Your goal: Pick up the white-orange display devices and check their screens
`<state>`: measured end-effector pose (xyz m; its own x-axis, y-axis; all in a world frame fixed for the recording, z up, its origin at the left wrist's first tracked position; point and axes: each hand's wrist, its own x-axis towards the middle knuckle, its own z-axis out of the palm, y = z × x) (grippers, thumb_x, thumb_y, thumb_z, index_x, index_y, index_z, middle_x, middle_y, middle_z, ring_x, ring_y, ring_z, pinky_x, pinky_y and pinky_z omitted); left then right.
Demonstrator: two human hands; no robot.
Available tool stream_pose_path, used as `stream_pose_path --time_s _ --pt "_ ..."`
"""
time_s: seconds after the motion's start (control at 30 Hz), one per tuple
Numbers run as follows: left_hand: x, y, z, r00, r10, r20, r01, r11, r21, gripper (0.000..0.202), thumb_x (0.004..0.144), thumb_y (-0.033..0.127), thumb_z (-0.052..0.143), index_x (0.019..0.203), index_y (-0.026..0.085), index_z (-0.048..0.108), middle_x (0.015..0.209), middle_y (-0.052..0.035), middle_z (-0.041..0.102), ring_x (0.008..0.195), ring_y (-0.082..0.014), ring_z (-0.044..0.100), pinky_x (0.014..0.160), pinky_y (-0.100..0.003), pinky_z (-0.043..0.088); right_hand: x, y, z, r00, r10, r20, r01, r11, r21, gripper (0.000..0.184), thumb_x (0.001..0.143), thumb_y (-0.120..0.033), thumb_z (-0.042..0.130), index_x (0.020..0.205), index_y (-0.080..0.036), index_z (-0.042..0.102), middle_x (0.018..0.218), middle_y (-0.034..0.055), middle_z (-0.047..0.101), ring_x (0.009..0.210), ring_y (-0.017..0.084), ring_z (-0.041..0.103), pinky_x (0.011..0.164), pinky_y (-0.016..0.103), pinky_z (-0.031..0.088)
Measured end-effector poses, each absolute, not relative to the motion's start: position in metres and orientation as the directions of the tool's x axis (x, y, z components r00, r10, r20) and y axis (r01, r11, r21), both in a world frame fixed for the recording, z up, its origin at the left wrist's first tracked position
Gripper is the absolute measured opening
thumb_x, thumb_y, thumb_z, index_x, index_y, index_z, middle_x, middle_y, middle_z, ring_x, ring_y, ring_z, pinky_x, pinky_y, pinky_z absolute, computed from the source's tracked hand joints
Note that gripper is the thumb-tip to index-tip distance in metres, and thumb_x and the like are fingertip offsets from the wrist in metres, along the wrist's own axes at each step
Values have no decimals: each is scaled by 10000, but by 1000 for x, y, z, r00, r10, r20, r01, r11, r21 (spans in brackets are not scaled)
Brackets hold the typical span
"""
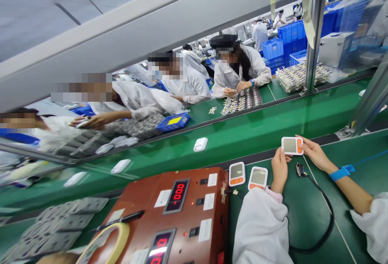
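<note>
Between both hands is a small white digital monitor (289, 145) with a grey screen and orange buttons, raised just over the bench near its far edge. My left hand (279, 166) grips it from below at its left end. At its right end, the fingers of my right hand (315, 154) close on it by the orange buttons. Two similar monitors, one upper left (237, 174) and one nearer my sleeve (258, 178), lie on the green bench. A black cable (329, 203) with a connector (300, 170) lies below my right hand.
A brown test box (190, 187) with red number displays stands left, bearing a tape roll (121, 242) and a pen (133, 216). White devices (200, 144) lie on the green conveyor (242, 130). Grey parts (60, 223) are stacked left. Several co-workers sit opposite, beyond a metal frame (311, 54).
</note>
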<state>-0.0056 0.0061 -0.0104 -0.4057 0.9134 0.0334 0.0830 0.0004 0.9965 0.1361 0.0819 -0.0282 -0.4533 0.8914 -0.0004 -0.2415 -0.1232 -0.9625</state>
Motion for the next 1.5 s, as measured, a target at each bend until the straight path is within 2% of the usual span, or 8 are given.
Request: stream_pose_path --time_s 0.27,0.67,1.23,1.5 --pt "-5 6 -8 -414 910 24 79 9 997 504 909 545 372 1112 153 615 692 -41 697 583 -142 641 591 -235 503 137 81 -25 -449 894 6 -244 -116 -963 585 785 -455 704 1306 -239 549 1190 50 637 1097 266 594 1005 428 443" --pt "-5 7 -11 -405 914 21 69 7 998 494 912 548 369 1067 158 629 683 -45 703 585 -142 646 583 -230 501 135 80 -21 -438 899 -20 -247 -142 -959 612 748 -470 722 1285 -218 570 1140 59 662 1033 267 628 925 406 510" --pt "-5 7 -10 -411 911 18 56 6 998 475 915 520 382 1101 154 622 683 -45 703 581 -141 646 584 -230 503 136 79 -20 -439 898 2 -230 -110 -967 560 774 -470 704 1269 -238 581 1208 38 627 1121 267 580 988 404 470" --pt "-5 7 -8 -414 910 20 58 5 998 476 909 531 390 1086 159 629 667 -39 699 576 -147 648 584 -238 507 136 79 -21 -441 897 15 -219 -92 -971 579 772 -493 697 1281 -247 573 1186 40 640 1076 258 608 976 402 477"
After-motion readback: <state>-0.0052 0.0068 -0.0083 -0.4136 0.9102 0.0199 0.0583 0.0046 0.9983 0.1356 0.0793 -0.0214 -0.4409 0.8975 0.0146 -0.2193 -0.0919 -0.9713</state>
